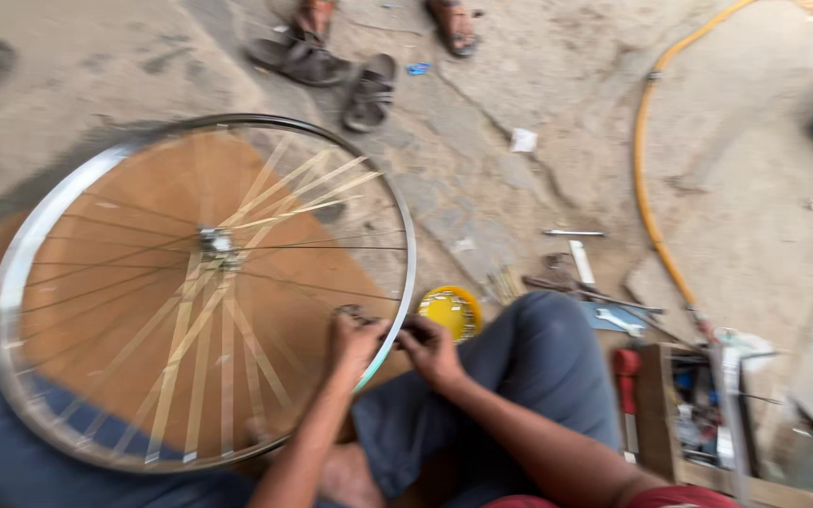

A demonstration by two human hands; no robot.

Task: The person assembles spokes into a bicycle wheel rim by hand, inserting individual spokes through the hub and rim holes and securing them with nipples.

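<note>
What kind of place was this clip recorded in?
Most likely an open-air, ground-level bicycle repair spot. Both hands work at the rim of a spoked bicycle wheel over rough concrete ground; loose hand tools lie there, beside a wooden toolbox and a yellow hose.

An open-air bicycle repair spot: bare ground, a spoked wheel [201, 292], scattered tools [583, 282], a toolbox [698, 419]

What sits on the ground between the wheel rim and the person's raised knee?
A small yellow bowl, seen in the head view between the wheel rim and the knee.
</note>
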